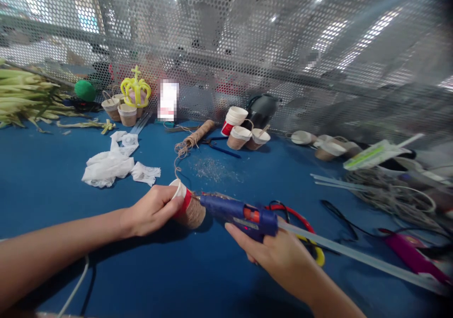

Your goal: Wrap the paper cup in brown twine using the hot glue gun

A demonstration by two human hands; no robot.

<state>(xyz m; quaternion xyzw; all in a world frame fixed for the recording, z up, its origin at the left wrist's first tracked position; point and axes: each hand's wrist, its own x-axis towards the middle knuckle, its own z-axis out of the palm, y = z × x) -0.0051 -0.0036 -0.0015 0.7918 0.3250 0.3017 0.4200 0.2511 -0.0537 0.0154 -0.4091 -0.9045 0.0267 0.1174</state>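
My left hand [154,210] is closed on a paper cup [191,213], tilted on its side, its white rim toward my fingers. The cup has a red band and brown twine wound round its lower part. My right hand [279,256] grips a blue glue gun [235,213] with a long clear glue stick [347,249] out of its back. The gun's nozzle is at the cup's side, near the edge of the twine. From the cup, a strand of twine runs up to a twine roll [201,133].
Crumpled white tissue [108,167] lies at left. Twine-wrapped cups [239,137] stand at the back near blue-handled pliers [224,152]. A yellow crown [135,89], green ball [85,90] and pale stalks [26,94] are back left. Cords [396,195] and a magenta tool [412,256] lie right.
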